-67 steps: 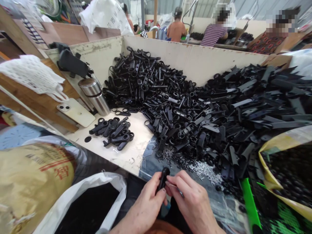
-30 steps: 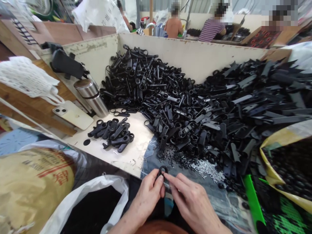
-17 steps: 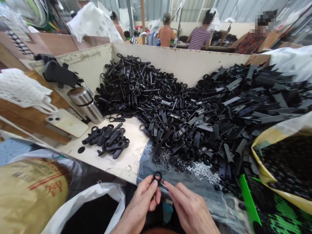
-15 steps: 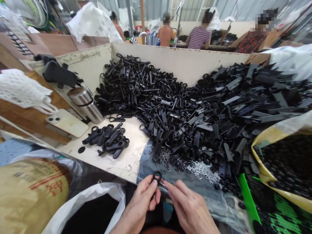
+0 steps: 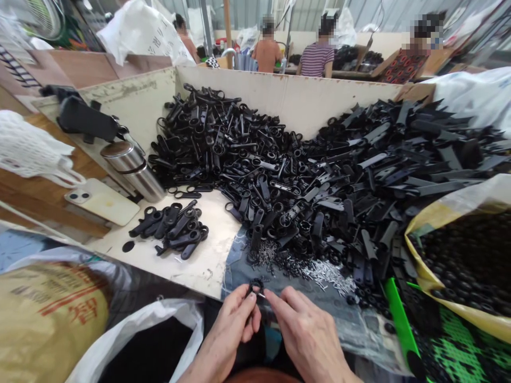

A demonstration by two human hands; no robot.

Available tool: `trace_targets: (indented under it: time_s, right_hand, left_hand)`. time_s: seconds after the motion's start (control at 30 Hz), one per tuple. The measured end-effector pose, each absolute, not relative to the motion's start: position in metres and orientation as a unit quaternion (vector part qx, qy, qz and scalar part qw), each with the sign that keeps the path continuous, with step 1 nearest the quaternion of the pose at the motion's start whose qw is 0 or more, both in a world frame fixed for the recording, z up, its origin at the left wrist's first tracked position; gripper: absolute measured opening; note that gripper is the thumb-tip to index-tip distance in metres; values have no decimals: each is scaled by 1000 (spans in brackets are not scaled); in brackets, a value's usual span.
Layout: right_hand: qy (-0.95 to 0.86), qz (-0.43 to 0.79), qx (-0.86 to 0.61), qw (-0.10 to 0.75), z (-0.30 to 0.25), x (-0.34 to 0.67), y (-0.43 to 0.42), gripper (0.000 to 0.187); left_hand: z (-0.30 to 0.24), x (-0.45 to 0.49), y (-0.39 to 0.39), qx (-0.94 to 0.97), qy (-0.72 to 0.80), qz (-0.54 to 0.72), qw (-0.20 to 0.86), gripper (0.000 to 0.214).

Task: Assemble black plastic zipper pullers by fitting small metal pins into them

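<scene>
At the table's front edge my left hand (image 5: 235, 316) pinches a black plastic part with a ring-shaped end (image 5: 256, 286), the rest of it hidden by my fingers. Closed at the fingertips, my right hand (image 5: 307, 322) holds a small metal pin (image 5: 261, 296) against the ring end. Just beyond my hands, a heap of silvery metal pins (image 5: 329, 276) lies on dark cloth (image 5: 239, 260). Small screws (image 5: 266, 251) and tiny black pieces are beside them. Left of these sits a small group of black ring-ended parts (image 5: 179, 229) on the pale board.
Large piles of black ring-ended parts (image 5: 223, 138) and flat black pieces (image 5: 399, 154) cover the back. A steel flask (image 5: 133, 170) and a phone (image 5: 102, 202) stand at left. A yellow-edged sack (image 5: 423, 250), a green basket (image 5: 403, 324) and a white sack (image 5: 91, 351) flank me.
The right fingertips and the pin have moved slightly up and left, closer to the ring end. The whole view has shifted a little; both hands keep their hold.
</scene>
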State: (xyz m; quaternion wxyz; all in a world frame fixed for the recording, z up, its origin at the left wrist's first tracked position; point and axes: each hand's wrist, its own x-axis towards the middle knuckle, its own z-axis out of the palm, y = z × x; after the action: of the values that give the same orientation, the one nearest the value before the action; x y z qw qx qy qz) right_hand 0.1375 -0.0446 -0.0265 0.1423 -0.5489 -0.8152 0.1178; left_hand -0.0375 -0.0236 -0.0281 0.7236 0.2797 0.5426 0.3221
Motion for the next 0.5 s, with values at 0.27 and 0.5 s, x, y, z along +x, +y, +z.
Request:
trace_targets:
  time_s: [0.27,0.5]
  right_hand:
    - [-818,78,-550,150,-27,138,-42,40]
    - [-822,52,-540,176,-24,137,-39,40]
  left_hand:
    - [-22,-43,-20,192,535,317,759,42]
    - [-22,-42,-21,238,529,311,753,43]
